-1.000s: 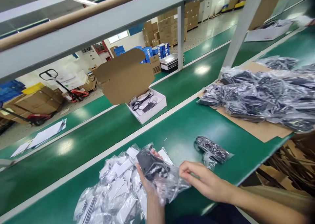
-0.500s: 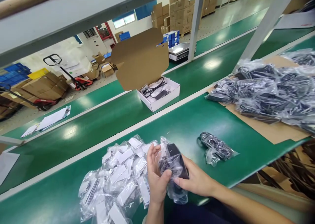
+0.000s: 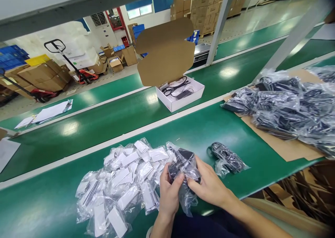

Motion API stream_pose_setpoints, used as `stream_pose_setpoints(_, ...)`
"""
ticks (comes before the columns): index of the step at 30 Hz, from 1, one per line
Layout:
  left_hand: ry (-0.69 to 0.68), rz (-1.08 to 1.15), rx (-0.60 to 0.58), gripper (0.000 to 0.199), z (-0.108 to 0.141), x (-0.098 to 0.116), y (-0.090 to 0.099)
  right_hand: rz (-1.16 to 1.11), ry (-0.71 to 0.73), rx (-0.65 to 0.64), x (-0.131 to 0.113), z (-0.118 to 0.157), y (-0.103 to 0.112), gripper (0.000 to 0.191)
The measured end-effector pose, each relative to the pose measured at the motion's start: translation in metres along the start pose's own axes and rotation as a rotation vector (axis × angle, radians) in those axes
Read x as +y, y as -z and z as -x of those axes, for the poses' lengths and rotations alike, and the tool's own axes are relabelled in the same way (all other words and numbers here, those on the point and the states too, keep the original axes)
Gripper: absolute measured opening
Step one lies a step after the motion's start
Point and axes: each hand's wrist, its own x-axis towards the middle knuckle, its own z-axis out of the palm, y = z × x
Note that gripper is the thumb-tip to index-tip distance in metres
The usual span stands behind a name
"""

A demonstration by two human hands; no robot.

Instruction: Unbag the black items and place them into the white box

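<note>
Head view: gripped between both hands, close in front of the body and over the near part of the green bench (image 3: 204, 129), a bagged black block (image 3: 188, 156), with something dark and bunched, perhaps a cable, beside it under the clear film. Pinched at the near left by the left hand (image 3: 169, 192), with the thumb on top and the fingers mostly out of sight. Clasped along the right side by the right hand (image 3: 212, 184), with fingers over the far side and thumb pressed to the near face. No spread in either hand; only a narrow gap between the two thumb tips. Loose film from the same bag hanging below. Long axis of the block seemingly slanted from far left to near right, though too covered by fingers to be sure.

To the right, just beside the right hand and clearly nearer to it than to the left: a bagged black cable (image 3: 229, 157), flat on the bench, long axis likewise from far left to near right. Beside the left hand, on the left, a heap of bagged white pieces (image 3: 121, 177). Ahead, well apart, an open white box (image 3: 188, 100), with brown lid (image 3: 166, 56) raised. Farther right, a heap of bagged black items (image 3: 277, 102) on brown cardboard (image 3: 277, 143).
</note>
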Motion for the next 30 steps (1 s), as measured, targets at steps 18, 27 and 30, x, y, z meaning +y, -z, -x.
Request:
stream_pose_setpoints(18, -0.016, -0.076, 0.127, 0.058, 0.004, -0.003, 0.005, 0.324, 0.186, -0.148, -0.012, 0.008, -0.026, 0.077)
stream_pose_setpoints(27, -0.100, 0.202, 0.224, 0.044, -0.017, 0.015, 0.026, -0.051, 0.019, -0.347, -0.002, 0.010, -0.027, 0.096)
stream_pose_setpoints(30, -0.120, 0.136, 0.259, 0.050, -0.019, 0.019, 0.027, -0.473, -0.119, -0.380, 0.010, 0.009, -0.039, 0.079)
